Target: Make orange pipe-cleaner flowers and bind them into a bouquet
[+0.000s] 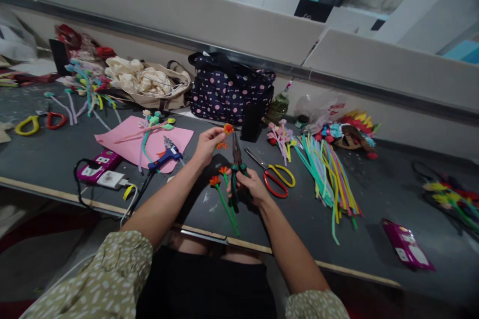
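Between the fingertips of my left hand [208, 145] is a small orange pipe-cleaner flower [228, 128]. My right hand [253, 185] is wrapped round the green handles of a pair of needle-nose pliers [236, 152], whose jaws point up beside that flower. Whether the jaws touch it I cannot tell. Under my hands, two orange flowers on green stems [214, 181] lie on the dark table. A few orange bits [222, 145] show just below my left fingertips. Right of the pliers lie scissors [275, 174] with red and yellow handles.
To the left, a blue glue gun [164, 157] rests on pink paper [123, 134], near a purple power strip [101, 167]. A bundle of coloured pipe cleaners [329, 174] lies to the right. A dotted bag [230, 92] and a black phone [251, 122] stand at the back.
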{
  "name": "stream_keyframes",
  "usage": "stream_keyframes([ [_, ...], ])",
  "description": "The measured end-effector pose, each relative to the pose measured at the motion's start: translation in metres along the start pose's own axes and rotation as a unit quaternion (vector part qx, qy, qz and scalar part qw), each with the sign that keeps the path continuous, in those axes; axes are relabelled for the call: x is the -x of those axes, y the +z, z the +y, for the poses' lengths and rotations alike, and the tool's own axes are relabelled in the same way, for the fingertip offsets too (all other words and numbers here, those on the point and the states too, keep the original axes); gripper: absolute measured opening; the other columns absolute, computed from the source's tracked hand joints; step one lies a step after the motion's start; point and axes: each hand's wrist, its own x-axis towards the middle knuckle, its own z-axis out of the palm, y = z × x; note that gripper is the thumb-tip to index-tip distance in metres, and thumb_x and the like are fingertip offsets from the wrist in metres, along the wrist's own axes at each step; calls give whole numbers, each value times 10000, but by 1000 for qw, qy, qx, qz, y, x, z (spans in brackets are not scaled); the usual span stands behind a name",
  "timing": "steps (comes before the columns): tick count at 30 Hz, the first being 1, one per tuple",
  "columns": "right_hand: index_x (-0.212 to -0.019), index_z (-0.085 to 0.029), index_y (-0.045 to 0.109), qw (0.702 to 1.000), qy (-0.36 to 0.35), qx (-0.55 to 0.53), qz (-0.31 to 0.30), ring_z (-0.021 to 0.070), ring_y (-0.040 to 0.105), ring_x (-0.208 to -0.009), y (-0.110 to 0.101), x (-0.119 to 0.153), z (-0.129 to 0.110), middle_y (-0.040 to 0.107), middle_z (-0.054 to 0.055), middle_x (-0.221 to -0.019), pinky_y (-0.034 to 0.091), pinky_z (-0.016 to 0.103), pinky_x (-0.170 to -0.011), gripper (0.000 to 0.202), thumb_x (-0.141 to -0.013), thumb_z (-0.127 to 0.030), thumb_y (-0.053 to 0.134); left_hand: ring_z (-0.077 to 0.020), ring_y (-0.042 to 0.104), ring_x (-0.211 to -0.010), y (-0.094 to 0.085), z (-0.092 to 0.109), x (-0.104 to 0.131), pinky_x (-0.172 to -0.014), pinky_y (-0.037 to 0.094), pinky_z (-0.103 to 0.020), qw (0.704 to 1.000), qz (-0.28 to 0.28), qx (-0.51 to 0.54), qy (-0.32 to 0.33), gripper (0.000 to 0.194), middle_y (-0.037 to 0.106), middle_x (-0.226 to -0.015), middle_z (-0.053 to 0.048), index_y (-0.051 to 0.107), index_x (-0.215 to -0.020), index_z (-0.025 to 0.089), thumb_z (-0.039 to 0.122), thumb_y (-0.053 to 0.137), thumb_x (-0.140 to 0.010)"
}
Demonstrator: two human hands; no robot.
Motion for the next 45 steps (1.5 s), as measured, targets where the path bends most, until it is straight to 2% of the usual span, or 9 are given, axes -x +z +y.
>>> stream_keyframes([
  [7, -989, -141, 624, 1000, 5, 8, 2, 173, 648, -529, 3, 1, -3, 601, 4, -581, 565, 319, -524, 391, -790, -476, 661, -79, 550, -615, 3, 2, 2, -631, 435, -205, 1000, 2, 6, -1, 225, 660, -714, 14, 701, -782, 171, 278, 798, -610],
  [14, -980, -140, 613, 1000, 6, 16, 7, 173, 645, -507, 4, 2, -6, 616, 10, -584, 550, 301, -493, 406, -779, -488, 666, -94, 547, -640, 6, 8, 4, -635, 439, -213, 1000, -20, 1, 19, 213, 653, -719, 10, 700, -756, 172, 292, 797, -609],
  [24, -1035, -137, 587, 999, 4, 34, -3, 160, 629, -481, -2, 2, -2, 679, 57, -641, 516, 264, -462, 435, -809, -508, 619, -130, 565, -730, 6, 8, 2, -714, 444, -247, 996, -8, -53, 75, 151, 635, -767, -11, 706, -731, 177, 282, 761, -637],
  [34, -985, -134, 582, 997, -24, 55, 38, 143, 611, -470, 2, 0, -1, 655, 30, -597, 509, 243, -453, 409, -797, -494, 636, -155, 577, -777, 4, 11, 2, -752, 444, -281, 985, 11, -109, 133, 101, 634, -790, -21, 729, -741, 205, 273, 740, -668],
  [40, -1015, -124, 590, 996, -22, 74, 37, 140, 611, -467, -2, -1, 2, 657, 34, -611, 514, 249, -462, 431, -806, -499, 624, -148, 574, -772, 3, 8, 1, -742, 442, -267, 986, 9, -102, 132, 118, 634, -786, -18, 728, -750, 196, 280, 747, -669],
  [45, -1037, -130, 614, 998, -20, 49, 18, 157, 644, -546, -4, -1, 0, 587, -13, -567, 562, 295, -551, 417, -802, -472, 645, -129, 563, -689, 1, 5, 0, -691, 440, -249, 993, 31, -76, 86, 199, 659, -750, -8, 716, -808, 189, 331, 751, -672],
])
